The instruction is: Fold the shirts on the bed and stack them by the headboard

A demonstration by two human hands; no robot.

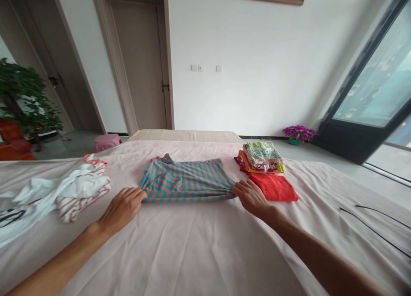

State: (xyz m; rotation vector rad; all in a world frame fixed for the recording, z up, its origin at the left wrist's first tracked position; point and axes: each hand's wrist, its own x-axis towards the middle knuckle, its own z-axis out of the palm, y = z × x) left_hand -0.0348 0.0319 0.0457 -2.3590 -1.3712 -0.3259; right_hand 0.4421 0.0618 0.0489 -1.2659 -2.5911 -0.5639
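Observation:
An orange and teal striped shirt (188,180) lies partly folded on the pale pink sheet (199,244). My left hand (123,207) pinches the shirt's near left corner, fingers closed on the cloth. At the near right corner, my right hand (252,196) grips the hem the same way. Both forearms reach in from the bottom of the view.
A heap of white and red-striped clothes (69,192) lies at the left. A red folded cloth (273,187) and a stack of folded garments (261,157) sit right of the shirt. A black cable (375,227) crosses the sheet at far right. A pink stool (107,141) stands beyond.

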